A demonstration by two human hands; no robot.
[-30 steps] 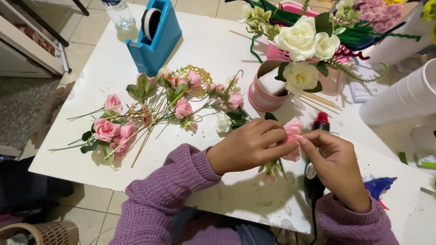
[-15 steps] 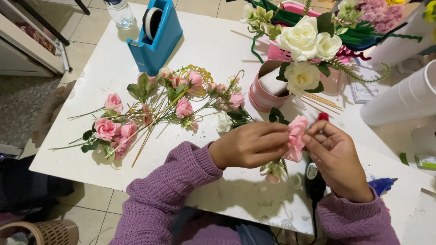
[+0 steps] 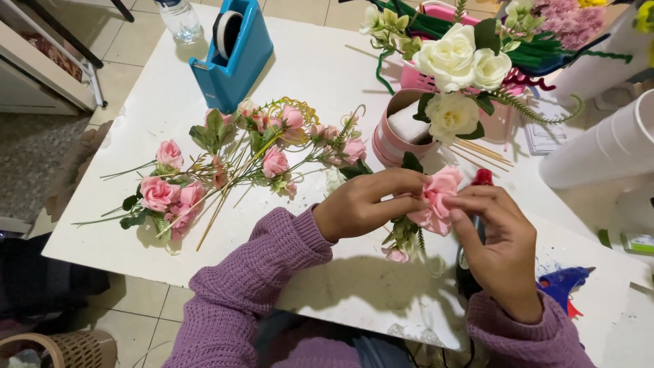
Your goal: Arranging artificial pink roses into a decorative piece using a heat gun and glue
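Both hands have lifted since a second ago: the left hand (image 3: 364, 204) and right hand (image 3: 494, 242) now pinch the pink flower (image 3: 436, 201) between their fingertips, raised above the near edge of the white table (image 3: 327, 68) rather than low against it. The glue gun (image 3: 477, 204), partly hidden under the right hand, shows more of its red tip, while the loose pink sprays (image 3: 225, 163) lie unmoved toward the table's left edge.
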